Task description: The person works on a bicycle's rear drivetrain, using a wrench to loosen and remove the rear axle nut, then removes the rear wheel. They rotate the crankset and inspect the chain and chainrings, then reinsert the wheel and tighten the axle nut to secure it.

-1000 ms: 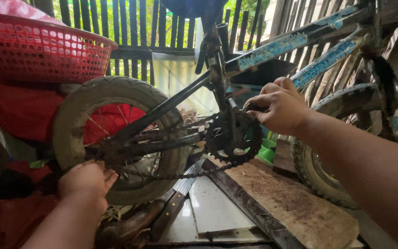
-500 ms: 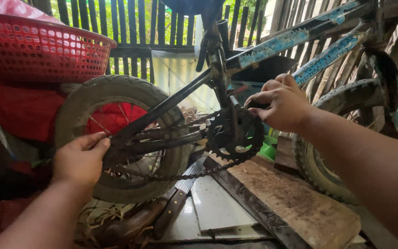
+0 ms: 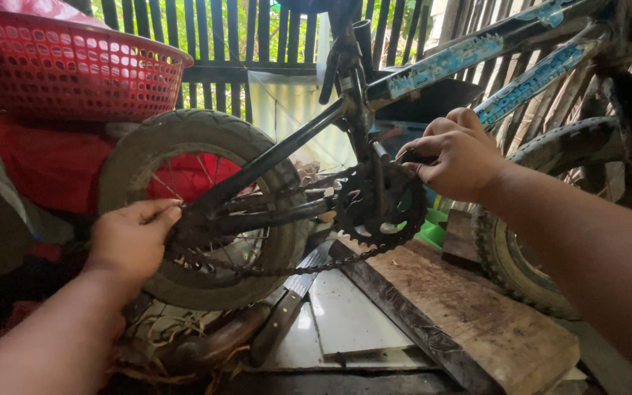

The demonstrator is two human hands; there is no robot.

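Since the earlier frame, the left hand (image 3: 134, 238) is higher: a second ago it was down at the bottom of the rear wheel (image 3: 202, 208), and now it is at the hub side, with the fingertips pressed on the chain (image 3: 272, 269) where it runs onto the rear sprocket. Its fingers are close together and slightly bent, touching the chain, not closed around it. Above and behind this hand a red basket (image 3: 67, 66) stands on something red.

Between the two hands the black chain hangs loose under the frame (image 3: 448, 62) and goes to the toothed chainring (image 3: 382, 212). Below it a large knife with a dark handle (image 3: 294, 300) lies on a white tile (image 3: 349, 307), beside a wooden board (image 3: 469, 307).

To the right, the right hand (image 3: 459, 157) is just above the chainring. Its fingers are curled and pinch a dark part there, maybe the crank; I cannot tell exactly. Behind this hand the blue frame tubes go up to the right, and under the forearm there is the front wheel (image 3: 543, 219).
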